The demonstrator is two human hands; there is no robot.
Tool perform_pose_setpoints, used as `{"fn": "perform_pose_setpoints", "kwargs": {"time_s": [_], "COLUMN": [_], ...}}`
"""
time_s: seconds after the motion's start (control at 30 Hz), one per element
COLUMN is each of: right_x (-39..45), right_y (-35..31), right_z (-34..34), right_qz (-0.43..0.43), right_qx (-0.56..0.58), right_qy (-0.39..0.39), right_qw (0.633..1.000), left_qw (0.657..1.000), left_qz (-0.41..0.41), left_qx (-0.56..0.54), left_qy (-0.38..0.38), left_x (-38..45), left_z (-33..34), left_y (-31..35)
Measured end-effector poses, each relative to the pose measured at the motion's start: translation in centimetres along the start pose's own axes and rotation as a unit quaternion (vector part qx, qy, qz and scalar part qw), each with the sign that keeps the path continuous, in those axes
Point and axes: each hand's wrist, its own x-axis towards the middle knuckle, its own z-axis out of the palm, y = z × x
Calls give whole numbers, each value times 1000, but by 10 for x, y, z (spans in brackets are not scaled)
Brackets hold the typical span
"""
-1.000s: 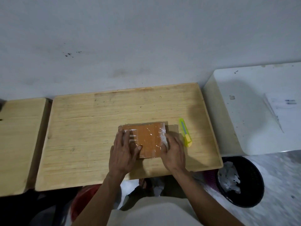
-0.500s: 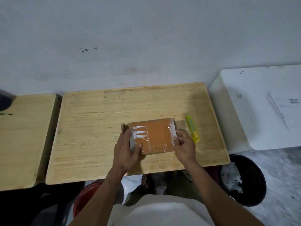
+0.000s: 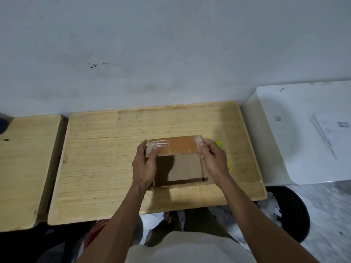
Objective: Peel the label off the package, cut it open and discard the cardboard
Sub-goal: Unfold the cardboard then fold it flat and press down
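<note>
Package [image 3: 177, 146] tilted up, left hand [image 3: 145, 164] and right hand [image 3: 212, 160] gripping its ends

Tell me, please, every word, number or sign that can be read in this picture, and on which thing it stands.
No text can be read.
Paper sheet on the white table: dark printed marks, too small and blurred to read.
Package, held by the left hand and right hand: only glare on its clear wrap; no letters show.
</note>
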Motion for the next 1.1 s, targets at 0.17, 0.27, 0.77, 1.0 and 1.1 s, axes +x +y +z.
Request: {"fn": "perform_pose_setpoints", "kwargs": {"time_s": [0.17,0.27,0.77,1.0,1.1], "right_x": [36,57,84,19,-4], "right_y": [-18,-28,1,54,74], "right_z": [7,13,22,7,-1], "right_qz": [33,55,19,-140,-137], "right_qx": [60,71,-147,-407,-474], "right_qy": [2,-5,-51,-119,-140], "right_qw": [998,996,988,895,858], "left_qw": [999,998,817,801,806], "left_qz": [-31,-46,143,144,109], "left_qx": [11,22,551,559,553], "left_qy": [-10,-33,-93,-159,-180], "left_x": [26,36,37,17,6], "left_z": [9,15,31,25,15], "left_y": [7,6,-38,-67,-79]}}
